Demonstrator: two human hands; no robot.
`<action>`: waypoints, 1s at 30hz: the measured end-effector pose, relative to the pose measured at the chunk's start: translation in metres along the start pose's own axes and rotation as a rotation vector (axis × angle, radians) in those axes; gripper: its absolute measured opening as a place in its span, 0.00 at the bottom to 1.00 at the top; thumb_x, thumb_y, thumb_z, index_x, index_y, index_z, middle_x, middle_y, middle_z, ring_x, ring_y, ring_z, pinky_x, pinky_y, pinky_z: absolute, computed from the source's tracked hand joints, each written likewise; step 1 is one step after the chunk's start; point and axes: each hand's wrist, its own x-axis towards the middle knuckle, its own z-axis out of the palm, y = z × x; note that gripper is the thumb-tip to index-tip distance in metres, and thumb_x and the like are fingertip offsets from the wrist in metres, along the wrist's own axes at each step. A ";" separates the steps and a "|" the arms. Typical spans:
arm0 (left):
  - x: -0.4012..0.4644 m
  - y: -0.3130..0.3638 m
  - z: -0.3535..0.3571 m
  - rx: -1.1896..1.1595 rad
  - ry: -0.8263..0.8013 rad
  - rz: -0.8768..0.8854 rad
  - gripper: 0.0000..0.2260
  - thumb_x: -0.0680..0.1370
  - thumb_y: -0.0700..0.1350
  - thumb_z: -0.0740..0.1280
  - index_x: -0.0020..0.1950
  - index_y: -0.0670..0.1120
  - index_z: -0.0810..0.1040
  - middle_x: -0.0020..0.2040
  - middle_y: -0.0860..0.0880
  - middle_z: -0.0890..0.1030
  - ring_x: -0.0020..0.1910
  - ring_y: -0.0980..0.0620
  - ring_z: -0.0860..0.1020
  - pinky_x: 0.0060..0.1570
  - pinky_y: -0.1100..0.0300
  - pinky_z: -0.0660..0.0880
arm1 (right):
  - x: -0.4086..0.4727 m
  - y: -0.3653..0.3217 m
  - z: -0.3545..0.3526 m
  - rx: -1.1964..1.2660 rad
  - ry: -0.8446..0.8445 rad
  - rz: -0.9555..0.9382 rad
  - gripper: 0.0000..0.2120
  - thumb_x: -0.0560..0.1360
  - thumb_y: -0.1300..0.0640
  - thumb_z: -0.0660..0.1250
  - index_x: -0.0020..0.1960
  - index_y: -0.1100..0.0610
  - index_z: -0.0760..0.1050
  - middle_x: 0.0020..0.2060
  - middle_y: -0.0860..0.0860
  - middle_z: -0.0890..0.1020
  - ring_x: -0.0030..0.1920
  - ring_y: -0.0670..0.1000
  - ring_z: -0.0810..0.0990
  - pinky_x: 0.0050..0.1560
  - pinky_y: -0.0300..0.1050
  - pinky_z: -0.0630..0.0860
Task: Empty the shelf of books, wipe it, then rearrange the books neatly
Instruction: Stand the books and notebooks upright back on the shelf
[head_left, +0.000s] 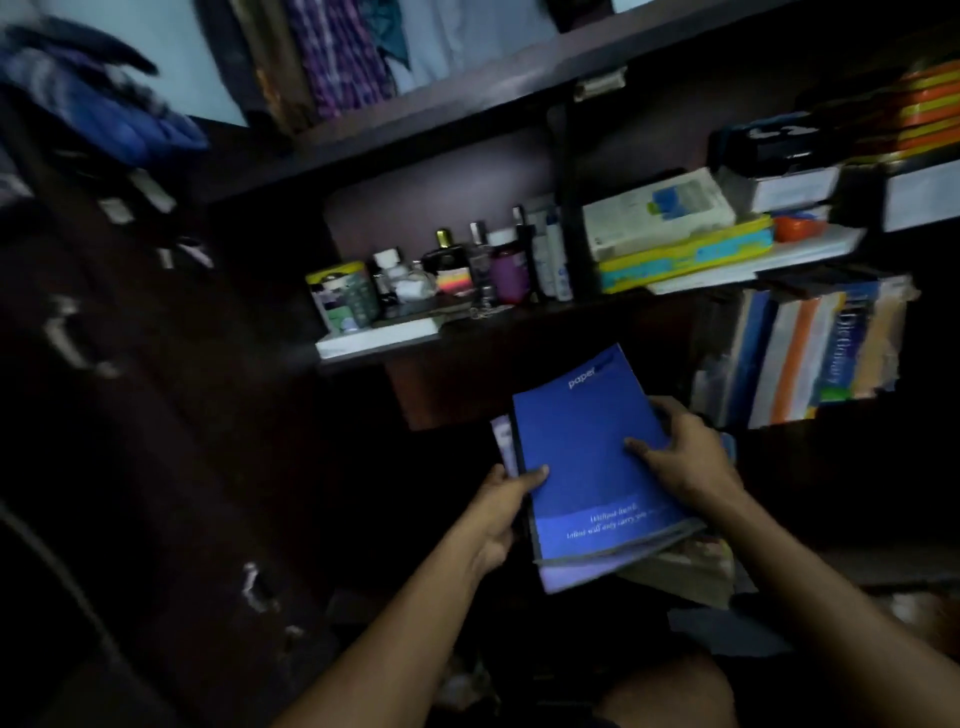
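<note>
A stack of notebooks with a blue notebook (587, 457) on top is held in front of the dark wooden shelf unit (467, 130). My left hand (501, 512) grips the stack's left edge, thumb on the blue cover. My right hand (685, 457) holds the right edge, thumb lying across the cover and fingers curled behind. More upright books (800, 358) stand in the lower right compartment. Flat books and boxes (680, 244) lie stacked on the shelf above them.
Bottles and small jars (447, 275) crowd the middle shelf, with a white book (379, 338) lying at its front edge. Orange and yellow items (930, 109) sit top right. Clothes (337, 57) hang at the top. A dark cabinet door with a handle (67, 332) is on the left.
</note>
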 end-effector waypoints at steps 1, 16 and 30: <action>-0.001 -0.001 -0.010 -0.072 0.064 0.019 0.16 0.78 0.39 0.72 0.63 0.41 0.72 0.56 0.41 0.85 0.45 0.47 0.85 0.39 0.53 0.82 | 0.006 -0.004 0.015 -0.007 -0.041 -0.036 0.27 0.74 0.57 0.75 0.70 0.56 0.71 0.62 0.56 0.81 0.60 0.59 0.80 0.58 0.49 0.76; -0.030 -0.028 -0.117 0.279 0.772 0.621 0.27 0.81 0.43 0.69 0.78 0.51 0.63 0.71 0.52 0.75 0.67 0.53 0.77 0.64 0.53 0.76 | -0.023 -0.062 0.214 0.071 -0.732 -0.351 0.42 0.75 0.37 0.66 0.80 0.45 0.49 0.76 0.51 0.61 0.74 0.55 0.65 0.68 0.46 0.67; -0.013 -0.020 -0.132 0.046 0.438 0.503 0.22 0.83 0.55 0.58 0.75 0.50 0.69 0.70 0.50 0.78 0.69 0.50 0.76 0.68 0.50 0.73 | 0.012 -0.047 0.257 0.295 -0.740 -0.487 0.51 0.73 0.44 0.75 0.77 0.29 0.38 0.81 0.39 0.47 0.80 0.44 0.48 0.79 0.51 0.57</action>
